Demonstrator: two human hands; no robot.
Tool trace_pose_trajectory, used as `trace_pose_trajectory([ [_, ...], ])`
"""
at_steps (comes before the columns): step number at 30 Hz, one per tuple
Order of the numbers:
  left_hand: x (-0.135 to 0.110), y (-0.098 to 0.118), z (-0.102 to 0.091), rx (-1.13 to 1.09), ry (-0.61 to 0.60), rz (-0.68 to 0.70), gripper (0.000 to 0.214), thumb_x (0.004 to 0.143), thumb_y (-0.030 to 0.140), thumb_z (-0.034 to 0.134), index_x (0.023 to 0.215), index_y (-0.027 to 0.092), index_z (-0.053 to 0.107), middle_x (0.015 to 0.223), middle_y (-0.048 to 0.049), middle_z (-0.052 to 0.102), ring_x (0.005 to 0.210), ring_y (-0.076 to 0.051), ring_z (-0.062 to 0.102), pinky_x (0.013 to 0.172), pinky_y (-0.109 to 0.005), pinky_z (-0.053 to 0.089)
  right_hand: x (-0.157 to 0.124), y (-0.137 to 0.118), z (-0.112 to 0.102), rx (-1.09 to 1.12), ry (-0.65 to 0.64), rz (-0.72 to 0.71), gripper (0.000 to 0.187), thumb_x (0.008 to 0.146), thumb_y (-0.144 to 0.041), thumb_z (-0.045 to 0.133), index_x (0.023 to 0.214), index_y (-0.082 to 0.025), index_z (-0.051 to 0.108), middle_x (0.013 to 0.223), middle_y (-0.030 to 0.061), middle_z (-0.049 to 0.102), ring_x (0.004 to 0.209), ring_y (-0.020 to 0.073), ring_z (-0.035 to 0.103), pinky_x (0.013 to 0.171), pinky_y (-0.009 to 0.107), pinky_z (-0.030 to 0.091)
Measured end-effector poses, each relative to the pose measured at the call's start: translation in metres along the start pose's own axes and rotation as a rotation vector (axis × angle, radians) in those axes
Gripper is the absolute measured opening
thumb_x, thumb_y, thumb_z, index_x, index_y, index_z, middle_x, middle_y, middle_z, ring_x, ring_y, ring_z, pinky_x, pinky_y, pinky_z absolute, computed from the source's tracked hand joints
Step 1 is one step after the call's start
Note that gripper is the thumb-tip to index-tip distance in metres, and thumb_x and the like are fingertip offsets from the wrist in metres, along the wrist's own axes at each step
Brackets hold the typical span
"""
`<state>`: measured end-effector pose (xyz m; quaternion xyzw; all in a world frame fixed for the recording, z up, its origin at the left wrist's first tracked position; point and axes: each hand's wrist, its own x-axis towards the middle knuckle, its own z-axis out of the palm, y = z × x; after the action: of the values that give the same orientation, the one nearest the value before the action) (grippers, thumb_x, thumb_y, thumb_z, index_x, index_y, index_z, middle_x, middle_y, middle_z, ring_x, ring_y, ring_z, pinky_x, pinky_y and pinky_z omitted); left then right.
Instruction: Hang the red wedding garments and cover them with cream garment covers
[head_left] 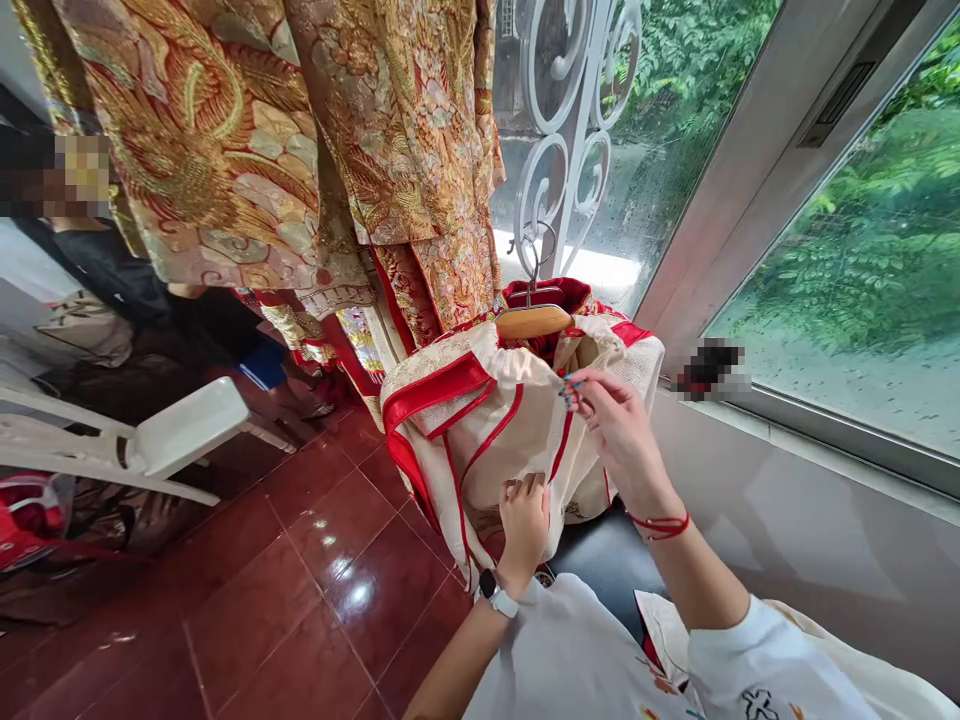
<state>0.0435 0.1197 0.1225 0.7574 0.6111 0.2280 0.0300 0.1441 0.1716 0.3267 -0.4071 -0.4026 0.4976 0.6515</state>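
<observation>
A cream garment with red trim [480, 420] hangs on a wooden hanger [534, 320] in front of me, its metal hook upward. My left hand [523, 522] is closed on the cream cloth low down, a watch on its wrist. My right hand [615, 425] pinches the red-edged cloth near the garment's upper right side, fingers together; a red string bracelet circles that wrist.
Gold and red embroidered robes [300, 150] hang at the upper left. A white plastic chair [150, 445] stands at left on the red tiled floor [300, 580]. A window [862, 280] and white scrolled ironwork [570, 130] are to the right. Another person stands at far left.
</observation>
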Motion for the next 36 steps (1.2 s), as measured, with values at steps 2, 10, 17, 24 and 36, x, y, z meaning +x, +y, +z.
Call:
trace_pose_trajectory([
  [2, -0.003, 0.0, 0.007, 0.032, -0.042, -0.022, 0.022, 0.097, 0.011, 0.047, 0.094, 0.021, 0.067, 0.086, -0.0055, 0.074, 0.082, -0.024, 0.069, 0.083, -0.04, 0.048, 0.002, -0.028, 0.004, -0.036, -0.005, -0.169, 0.004, 0.077, -0.02, 0.067, 0.074, -0.018, 0.069, 0.067, -0.0025, 0.063, 0.057, 0.0061, 0.055, 0.055, 0.018, 0.046],
  [10, -0.008, -0.01, -0.018, -0.124, -0.074, -0.131, 0.016, 0.096, 0.024, 0.052, 0.085, 0.02, 0.063, 0.081, -0.0042, 0.072, 0.078, -0.022, 0.069, 0.076, -0.034, 0.048, -0.015, -0.087, -0.01, -0.253, -0.349, -0.32, 0.027, 0.091, -0.045, 0.067, 0.108, -0.024, 0.071, 0.084, 0.0003, 0.067, 0.075, 0.0126, 0.065, 0.065, 0.026, 0.056],
  [17, 0.031, -0.006, -0.129, -0.505, 0.236, 0.054, 0.018, 0.095, 0.016, 0.046, 0.104, 0.022, 0.06, 0.097, -0.0044, 0.068, 0.092, -0.018, 0.067, 0.082, -0.029, 0.052, -0.035, -0.006, -0.041, -0.041, -0.458, 0.052, 0.051, 0.09, -0.067, 0.058, 0.106, -0.021, 0.072, 0.089, 0.0071, 0.072, 0.081, 0.0178, 0.07, 0.07, 0.03, 0.059],
  [24, 0.058, 0.016, -0.204, -0.534, 0.387, 0.354, 0.016, 0.096, 0.012, 0.047, 0.101, 0.022, 0.058, 0.093, -0.0032, 0.065, 0.089, -0.016, 0.064, 0.08, -0.027, 0.052, -0.036, 0.033, -0.032, 0.516, -0.986, 0.077, 0.065, 0.087, -0.075, 0.053, 0.058, -0.017, 0.061, 0.049, 0.0022, 0.057, 0.047, 0.0114, 0.055, 0.05, 0.024, 0.051],
  [36, 0.145, 0.028, -0.185, 0.165, 0.213, 0.275, 0.021, 0.095, 0.021, 0.048, 0.103, 0.012, 0.066, 0.094, -0.0168, 0.07, 0.098, -0.033, 0.061, 0.09, -0.048, 0.044, -0.022, 0.095, -0.024, 0.848, -1.436, 0.084, 0.071, 0.071, -0.088, 0.058, 0.057, -0.019, 0.063, 0.044, 0.0064, 0.059, 0.046, 0.0146, 0.054, 0.052, 0.029, 0.052],
])
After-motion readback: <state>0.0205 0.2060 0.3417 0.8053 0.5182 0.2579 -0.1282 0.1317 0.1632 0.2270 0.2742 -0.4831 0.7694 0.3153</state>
